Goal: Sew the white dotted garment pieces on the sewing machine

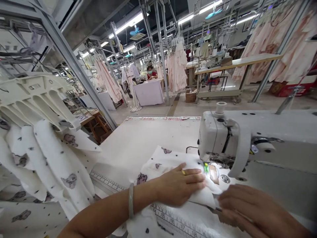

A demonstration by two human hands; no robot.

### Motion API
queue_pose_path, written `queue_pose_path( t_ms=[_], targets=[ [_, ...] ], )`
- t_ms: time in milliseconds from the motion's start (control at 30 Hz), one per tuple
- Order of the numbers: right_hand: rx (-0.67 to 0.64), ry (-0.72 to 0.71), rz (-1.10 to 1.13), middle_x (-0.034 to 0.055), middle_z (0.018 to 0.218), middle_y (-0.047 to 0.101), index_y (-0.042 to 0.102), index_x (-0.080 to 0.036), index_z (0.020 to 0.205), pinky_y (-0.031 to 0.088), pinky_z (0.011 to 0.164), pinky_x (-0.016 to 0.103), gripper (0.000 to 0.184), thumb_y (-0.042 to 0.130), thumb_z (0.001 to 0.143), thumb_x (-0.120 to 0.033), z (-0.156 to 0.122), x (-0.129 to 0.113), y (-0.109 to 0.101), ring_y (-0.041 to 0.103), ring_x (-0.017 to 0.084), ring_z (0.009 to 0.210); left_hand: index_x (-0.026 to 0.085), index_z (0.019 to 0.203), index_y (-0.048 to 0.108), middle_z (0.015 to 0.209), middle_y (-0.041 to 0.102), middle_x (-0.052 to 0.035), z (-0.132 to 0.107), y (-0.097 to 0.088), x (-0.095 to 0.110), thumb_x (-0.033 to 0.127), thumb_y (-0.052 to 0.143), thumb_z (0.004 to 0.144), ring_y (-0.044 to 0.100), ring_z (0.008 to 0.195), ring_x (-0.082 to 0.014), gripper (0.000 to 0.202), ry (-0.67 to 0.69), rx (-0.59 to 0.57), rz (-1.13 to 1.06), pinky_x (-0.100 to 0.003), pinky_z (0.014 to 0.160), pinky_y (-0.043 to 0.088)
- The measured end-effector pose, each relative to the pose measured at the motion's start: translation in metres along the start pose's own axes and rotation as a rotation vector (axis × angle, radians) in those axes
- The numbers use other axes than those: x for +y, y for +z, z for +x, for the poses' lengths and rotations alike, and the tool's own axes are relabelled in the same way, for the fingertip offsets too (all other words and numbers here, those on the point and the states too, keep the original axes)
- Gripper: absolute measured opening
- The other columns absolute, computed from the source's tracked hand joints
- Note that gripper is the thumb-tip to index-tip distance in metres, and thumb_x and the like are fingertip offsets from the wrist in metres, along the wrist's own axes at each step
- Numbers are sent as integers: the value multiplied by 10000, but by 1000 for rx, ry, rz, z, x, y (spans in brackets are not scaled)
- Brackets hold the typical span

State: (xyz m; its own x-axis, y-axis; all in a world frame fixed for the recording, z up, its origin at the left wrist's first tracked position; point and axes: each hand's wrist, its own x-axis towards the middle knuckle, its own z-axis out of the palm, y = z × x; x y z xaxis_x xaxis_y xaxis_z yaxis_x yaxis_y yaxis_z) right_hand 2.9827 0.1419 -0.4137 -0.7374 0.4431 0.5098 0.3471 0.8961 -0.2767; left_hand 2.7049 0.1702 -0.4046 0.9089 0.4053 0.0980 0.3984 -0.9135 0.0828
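Observation:
My left hand (182,185) lies flat, fingers stretched out, on a piece of white printed fabric (153,167) with small dark dots and purplish figures. Its fingertips are just in front of the lit needle area of a white sewing machine (215,135). My right hand (252,208), blurred, is at the fabric's right edge below the machine head. Its fingers are bent close together; whatever is between them is hidden. A small brown piece (214,174) and a green one (206,168) show beside the presser foot, which is hard to make out.
A ruler strip (173,219) runs along the table's near edge. At left, similar printed fabric (49,158) hangs from a cream clamp rack (37,96). Beyond the white table (148,132) are a metal post (74,66), hanging pink garments (177,66) and a seated person (151,72).

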Motion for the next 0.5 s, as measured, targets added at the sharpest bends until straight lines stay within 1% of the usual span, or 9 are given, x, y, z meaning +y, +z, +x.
queue_pose_path(
  t_ms=[67,100,167,233,300,433,500],
  targets=[
    [61,-37,-194,20,1052,799,700,-250,1168,594,783,287,232,518,1078,-364,6,8,-4,763,177,924,127,1478,495,1558,549,-118,2,0,-2,191,361,1067,406,1529,-229,437,21,1,-14,-480,1301,245],
    [54,-56,-266,20,1092,801,697,-239,1205,599,805,292,267,510,1084,-384,9,10,-5,766,174,948,120,1483,493,1553,555,-120,3,0,-3,191,365,1064,426,1515,-230,443,26,-2,-21,-473,1298,254],
    [33,-77,-349,5,1103,804,706,-227,1197,601,784,302,308,458,1103,-384,12,12,-3,772,162,923,114,1496,484,1558,550,-127,5,1,-7,190,374,1061,443,1506,-230,455,20,-9,-33,-464,1286,283],
    [44,-93,-397,-18,1075,811,720,-236,1148,588,739,322,343,401,1118,-358,14,12,-2,774,159,877,116,1506,476,1563,544,-134,9,3,-13,182,375,1058,431,1516,-227,464,24,-11,-38,-465,1280,297],
    [71,-94,-430,-29,1059,815,722,-252,1140,560,702,342,369,365,1128,-347,14,13,-1,776,164,848,122,1521,459,1568,536,-140,12,5,-19,177,366,1059,426,1519,-227,475,34,-8,-37,-471,1276,305],
    [67,-39,-422,-35,1021,819,675,-267,1268,521,730,366,337,388,1130,-377,12,17,-1,773,163,773,117,1526,436,1551,545,-156,18,6,-27,173,372,1052,428,1514,-230,482,41,-5,-44,-469,1248,349],
    [37,0,-383,-43,1002,819,672,-277,1268,514,748,365,316,410,1124,-380,11,18,-2,772,162,763,100,1516,433,1535,557,-162,19,5,-29,171,369,1053,428,1512,-232,473,42,2,-56,-473,1246,351]
  ],
)
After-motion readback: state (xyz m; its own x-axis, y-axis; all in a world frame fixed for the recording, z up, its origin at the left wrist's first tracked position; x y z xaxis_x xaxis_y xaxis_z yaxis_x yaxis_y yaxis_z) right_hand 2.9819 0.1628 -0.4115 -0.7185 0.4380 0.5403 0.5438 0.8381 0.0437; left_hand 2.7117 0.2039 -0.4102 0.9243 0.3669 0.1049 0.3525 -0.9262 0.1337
